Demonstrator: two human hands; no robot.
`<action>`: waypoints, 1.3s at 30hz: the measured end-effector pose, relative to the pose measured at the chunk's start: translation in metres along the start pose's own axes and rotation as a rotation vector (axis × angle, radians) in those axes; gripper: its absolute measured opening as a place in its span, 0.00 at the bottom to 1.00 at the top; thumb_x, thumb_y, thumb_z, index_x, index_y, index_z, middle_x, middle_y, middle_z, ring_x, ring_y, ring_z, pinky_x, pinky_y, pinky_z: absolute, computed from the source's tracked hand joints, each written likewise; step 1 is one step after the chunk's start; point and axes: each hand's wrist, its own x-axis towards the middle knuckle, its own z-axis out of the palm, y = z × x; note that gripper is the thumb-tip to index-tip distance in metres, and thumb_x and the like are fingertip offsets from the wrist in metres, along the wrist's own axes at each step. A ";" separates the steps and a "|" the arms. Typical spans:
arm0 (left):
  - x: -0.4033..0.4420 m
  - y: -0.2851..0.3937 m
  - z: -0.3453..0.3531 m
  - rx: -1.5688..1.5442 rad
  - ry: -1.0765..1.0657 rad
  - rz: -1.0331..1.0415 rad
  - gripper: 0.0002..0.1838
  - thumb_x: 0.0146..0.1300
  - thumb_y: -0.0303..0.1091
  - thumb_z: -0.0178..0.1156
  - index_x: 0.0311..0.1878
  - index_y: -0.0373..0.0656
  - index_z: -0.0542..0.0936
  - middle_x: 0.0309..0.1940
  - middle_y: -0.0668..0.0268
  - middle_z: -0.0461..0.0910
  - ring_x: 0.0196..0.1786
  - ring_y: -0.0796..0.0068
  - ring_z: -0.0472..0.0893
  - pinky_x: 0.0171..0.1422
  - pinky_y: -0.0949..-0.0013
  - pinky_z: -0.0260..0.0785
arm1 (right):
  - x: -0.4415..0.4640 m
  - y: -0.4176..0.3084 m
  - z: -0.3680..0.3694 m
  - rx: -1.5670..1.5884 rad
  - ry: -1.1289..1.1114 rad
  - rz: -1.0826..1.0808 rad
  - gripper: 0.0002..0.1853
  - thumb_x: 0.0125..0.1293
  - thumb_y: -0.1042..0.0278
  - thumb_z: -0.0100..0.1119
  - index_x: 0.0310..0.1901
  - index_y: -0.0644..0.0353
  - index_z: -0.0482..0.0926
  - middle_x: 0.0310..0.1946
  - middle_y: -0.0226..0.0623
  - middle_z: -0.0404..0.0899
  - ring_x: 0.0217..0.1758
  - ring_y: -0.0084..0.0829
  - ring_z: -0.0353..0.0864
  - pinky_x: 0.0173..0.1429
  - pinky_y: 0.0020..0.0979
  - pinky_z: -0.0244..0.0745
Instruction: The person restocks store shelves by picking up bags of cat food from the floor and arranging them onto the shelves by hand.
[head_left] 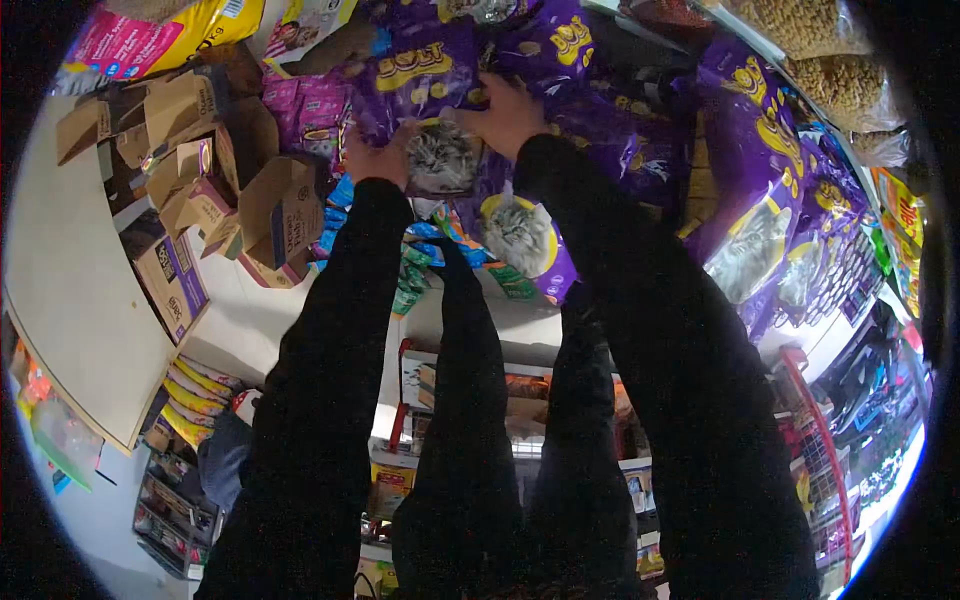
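Observation:
Both hands reach to a purple bag (425,75) with yellow lettering and a grey cat picture, near the top middle. My left hand (378,160) is at the bag's lower left edge, its fingers curled against it. My right hand (502,118) lies at the bag's right side, fingers spread over the purple plastic. Just below my right hand is another purple bag (516,235) with a cat picture. Small blue and green packets (425,235) lie under and beside these bags. Left of my left hand are pink packets (305,110).
Open cardboard boxes (285,215) stand on the left, beside a white surface (70,240). More purple bags (755,230) are on the right, with clear bags of brown pellets (835,90) beyond. Below are stocked shelves (525,400) and a red-edged rack (815,420).

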 end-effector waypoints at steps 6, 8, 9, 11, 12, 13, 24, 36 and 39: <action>-0.044 0.116 -0.053 -0.058 0.083 0.199 0.33 0.47 0.41 0.70 0.53 0.33 0.69 0.39 0.59 0.79 0.40 0.70 0.79 0.47 0.68 0.70 | -0.022 -0.010 -0.027 0.804 -0.002 -0.026 0.36 0.54 0.63 0.64 0.62 0.65 0.58 0.45 0.39 0.74 0.48 0.31 0.73 0.50 0.27 0.70; -0.047 0.143 -0.069 -0.134 0.003 0.271 0.32 0.47 0.40 0.70 0.52 0.32 0.70 0.39 0.60 0.79 0.39 0.73 0.79 0.47 0.69 0.70 | -0.043 -0.012 -0.039 0.909 0.004 0.035 0.35 0.54 0.65 0.64 0.61 0.64 0.58 0.43 0.37 0.74 0.46 0.29 0.73 0.49 0.27 0.70; -0.050 0.163 -0.079 -0.165 -0.038 0.299 0.30 0.48 0.38 0.70 0.51 0.32 0.70 0.39 0.61 0.79 0.40 0.73 0.79 0.47 0.69 0.70 | -0.054 -0.009 -0.044 0.996 0.066 -0.034 0.34 0.54 0.66 0.64 0.61 0.63 0.59 0.42 0.36 0.73 0.46 0.27 0.72 0.50 0.27 0.69; -0.058 0.183 -0.082 -0.215 -0.095 0.331 0.28 0.49 0.36 0.69 0.50 0.32 0.71 0.38 0.61 0.79 0.41 0.74 0.78 0.47 0.70 0.70 | -0.081 -0.002 -0.060 1.066 0.146 -0.095 0.34 0.54 0.67 0.65 0.60 0.61 0.60 0.42 0.35 0.71 0.47 0.25 0.71 0.51 0.27 0.68; -0.061 0.188 -0.081 -0.425 -0.106 0.211 0.27 0.50 0.34 0.68 0.51 0.32 0.71 0.39 0.62 0.78 0.41 0.73 0.78 0.48 0.70 0.70 | -0.096 -0.005 -0.077 0.975 0.267 -0.193 0.32 0.53 0.68 0.65 0.59 0.60 0.61 0.42 0.35 0.70 0.49 0.26 0.70 0.54 0.28 0.66; -0.066 0.193 -0.080 -0.627 -0.122 0.081 0.27 0.50 0.33 0.67 0.51 0.32 0.71 0.40 0.62 0.78 0.42 0.73 0.78 0.49 0.70 0.70 | -0.114 -0.009 -0.093 0.883 0.381 -0.284 0.31 0.53 0.69 0.65 0.58 0.60 0.63 0.43 0.36 0.69 0.52 0.27 0.68 0.57 0.29 0.65; -0.196 0.337 0.026 -0.910 -0.992 -0.022 0.28 0.54 0.30 0.62 0.58 0.37 0.65 0.49 0.60 0.74 0.49 0.70 0.76 0.56 0.66 0.68 | -0.294 0.089 -0.245 0.492 0.678 -0.009 0.23 0.57 0.77 0.56 0.55 0.62 0.68 0.55 0.43 0.68 0.60 0.36 0.64 0.64 0.33 0.56; -0.253 0.347 0.169 -0.599 -0.752 0.361 0.20 0.59 0.30 0.55 0.56 0.38 0.69 0.44 0.54 0.78 0.45 0.69 0.80 0.50 0.70 0.71 | -0.300 0.181 -0.262 -0.170 0.736 0.223 0.15 0.61 0.71 0.54 0.50 0.60 0.73 0.54 0.43 0.68 0.58 0.37 0.66 0.61 0.32 0.59; -0.211 0.325 0.122 -0.539 -0.675 0.308 0.12 0.61 0.26 0.52 0.48 0.37 0.72 0.42 0.57 0.78 0.40 0.73 0.80 0.45 0.71 0.74 | -0.262 0.115 -0.264 -0.159 0.842 0.013 0.11 0.59 0.71 0.55 0.44 0.60 0.76 0.48 0.42 0.72 0.54 0.38 0.69 0.59 0.32 0.62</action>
